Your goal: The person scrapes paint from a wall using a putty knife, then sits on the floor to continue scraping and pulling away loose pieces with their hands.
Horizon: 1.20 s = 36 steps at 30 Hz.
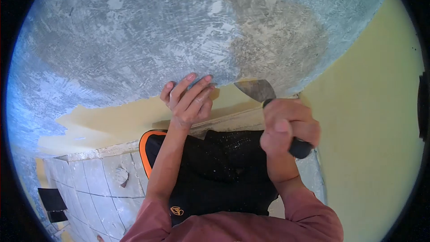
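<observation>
My right hand (pixel 290 127) is wrapped round the dark handle of a putty knife (pixel 258 90). Its flat metal blade points up and left, with the tip at the lower edge of the grey, rough-plastered wall surface (pixel 148 31). Just left of the blade, my left hand (pixel 190 101) is raised against that same edge, fingers spread and slightly bent. Pale residue marks its fingers, and no tool shows in it. Below the grey coat runs a bare yellow strip of wall (pixel 112 117). A browner, damp-looking patch (pixel 282 40) lies above the blade.
A yellow wall (pixel 367 121) rises at the right, meeting the grey one at a corner. Tiled floor (pixel 85 181) spreads at lower left, with a pale flake (pixel 121 176) and a dark flat piece (pixel 52 199) on it. My bent legs (pixel 224 175) are close below the hands.
</observation>
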Each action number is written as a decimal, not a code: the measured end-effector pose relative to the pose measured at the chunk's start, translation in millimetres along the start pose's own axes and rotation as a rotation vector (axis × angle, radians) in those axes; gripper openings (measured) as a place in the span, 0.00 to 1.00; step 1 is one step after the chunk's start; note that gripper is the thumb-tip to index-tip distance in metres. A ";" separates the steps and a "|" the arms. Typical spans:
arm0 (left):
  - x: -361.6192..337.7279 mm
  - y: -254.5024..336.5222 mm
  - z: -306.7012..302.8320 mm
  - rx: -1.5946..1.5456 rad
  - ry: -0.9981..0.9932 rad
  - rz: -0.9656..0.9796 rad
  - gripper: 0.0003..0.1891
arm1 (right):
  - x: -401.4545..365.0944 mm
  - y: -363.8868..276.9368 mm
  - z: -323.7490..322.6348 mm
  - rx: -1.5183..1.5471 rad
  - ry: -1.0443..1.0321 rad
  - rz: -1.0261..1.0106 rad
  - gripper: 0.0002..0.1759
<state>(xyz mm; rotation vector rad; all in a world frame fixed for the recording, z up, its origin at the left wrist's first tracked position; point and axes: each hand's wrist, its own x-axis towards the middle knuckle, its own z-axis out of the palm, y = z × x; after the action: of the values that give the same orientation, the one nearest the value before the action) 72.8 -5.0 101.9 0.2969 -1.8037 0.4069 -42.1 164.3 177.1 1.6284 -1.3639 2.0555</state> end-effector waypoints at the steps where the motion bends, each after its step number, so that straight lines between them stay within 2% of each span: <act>1: 0.1 0.0 0.1 -0.004 -0.003 0.008 0.11 | 0.2 -3.1 -6.0 -0.063 0.087 -0.054 0.12; 2: -1.0 0.0 -2.0 -0.012 -0.013 0.011 0.11 | -2.4 -6.8 -8.6 -0.126 0.174 -0.101 0.12; 3: -0.6 -1.2 -1.5 -0.014 -0.014 0.012 0.11 | -8.6 -8.9 -4.6 0.336 0.366 -0.215 0.10; 4: 0.0 -1.7 -0.9 -0.011 -0.014 0.008 0.11 | -8.5 -8.2 -2.7 0.338 0.362 -0.213 0.10; 7: -1.5 1.6 -0.5 0.002 -0.002 0.004 0.11 | -6.9 -8.1 -3.0 -0.243 -0.068 0.187 0.09; 8: -2.1 1.8 -0.5 0.005 -0.006 0.001 0.11 | -8.3 -3.7 -9.2 -0.245 -0.060 0.190 0.09; 10: -1.1 -1.5 -0.6 0.011 -0.014 0.014 0.11 | -12.0 9.4 -21.0 0.074 0.048 0.147 0.05; 11: -0.8 -2.0 -0.4 -0.001 -0.009 0.038 0.10 | -9.3 -4.5 -4.9 0.268 0.333 -0.011 0.07; 12: -0.5 -2.3 0.7 -0.010 0.002 0.056 0.10 | -15.9 -8.4 -10.9 0.272 0.330 -0.014 0.07; 14: -0.4 -1.1 -0.3 0.007 -0.004 0.024 0.10 | -28.9 -14.8 -31.5 -0.274 -0.069 0.266 0.09; 15: -0.7 0.8 -0.9 0.018 -0.015 0.000 0.10 | -1.0 -9.4 -8.8 -0.877 -0.364 0.128 0.08; 16: -1.2 3.2 -0.8 0.013 -0.016 0.002 0.10 | 0.8 -4.7 -0.7 -0.880 -0.361 0.132 0.08; 18: 0.5 0.1 -0.6 0.020 -0.011 0.020 0.09 | -1.0 4.9 14.2 -0.321 -0.019 0.170 0.08; 19: 0.7 -1.2 -1.0 -0.015 -0.008 0.034 0.08 | 2.4 -8.8 -3.4 -0.657 -0.403 0.230 0.12; 20: 0.4 -3.4 -1.8 -0.012 -0.011 0.029 0.08 | -0.4 -12.4 -1.8 -0.654 -0.410 0.231 0.12; 22: -1.0 -1.7 -0.8 -0.028 -0.003 0.027 0.09 | -3.5 -17.1 -2.4 0.375 0.216 -0.051 0.14; 23: -1.2 -1.1 0.2 -0.030 0.004 0.016 0.09 | -1.1 -8.4 9.2 0.414 0.347 -0.218 0.14; 24: -1.5 -1.2 -0.4 -0.018 -0.002 0.010 0.09 | 0.2 1.1 8.4 0.410 0.340 -0.218 0.14; 26: -1.7 0.5 -1.7 -0.013 -0.014 0.014 0.09 | 0.1 12.4 3.4 0.054 -0.007 -0.072 0.18; 28: -1.0 -0.7 -1.6 -0.022 -0.013 0.017 0.09 | 1.4 4.7 -4.9 0.036 0.044 -0.122 0.20; 30: -1.1 -3.8 -0.6 -0.015 -0.004 0.032 0.09 | 0.0 -9.8 -10.9 0.253 0.317 -0.345 0.17; 31: -1.9 -2.0 0.1 -0.013 0.003 0.033 0.09 | 1.3 -21.8 -8.6 0.368 0.398 -0.235 0.13; 32: -2.6 -1.2 0.2 -0.014 0.006 0.026 0.09 | 2.7 -16.6 -9.6 0.365 0.391 -0.235 0.13; 34: -3.4 -0.5 0.0 -0.004 -0.011 0.004 0.10 | 3.2 7.5 -11.6 0.049 0.083 -0.030 0.13; 35: -2.3 1.8 1.6 -0.005 -0.009 0.011 0.10 | 3.9 15.6 -7.4 0.101 0.188 -0.108 0.14; 36: -1.3 2.1 1.3 -0.001 -0.005 0.016 0.10 | 3.1 11.0 -12.3 0.105 0.200 -0.107 0.14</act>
<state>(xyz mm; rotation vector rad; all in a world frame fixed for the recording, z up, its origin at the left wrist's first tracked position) 71.2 -3.7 100.1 0.2830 -1.8120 0.4175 -58.5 166.0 174.1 1.4532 -1.0964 2.1907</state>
